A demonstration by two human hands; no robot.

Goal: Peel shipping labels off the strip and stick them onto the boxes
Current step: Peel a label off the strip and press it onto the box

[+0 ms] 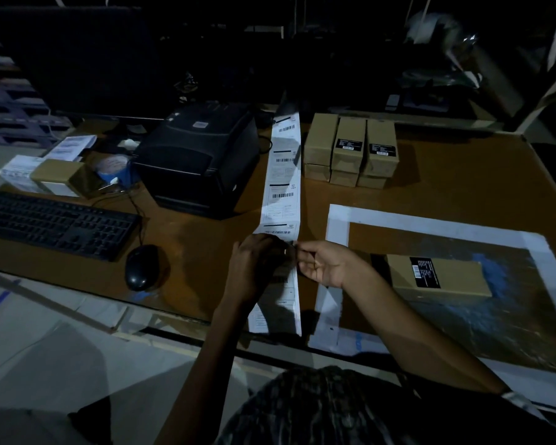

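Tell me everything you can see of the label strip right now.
The label strip is a long white paper band of barcoded shipping labels. It lies flat on the brown table, running from beside the black printer to the near edge and hanging over it. The left hand and right hand pinch it midway.

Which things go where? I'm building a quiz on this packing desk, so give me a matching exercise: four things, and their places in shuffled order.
Things:
1. printer
2. mouse
3. single box
4. strip

Places:
A. inside the white taped frame
B. right of the keyboard
C. between the printer and the stacked boxes
D. left of the strip, behind the keyboard

Pairs: 1-D, 2-B, 3-A, 4-C
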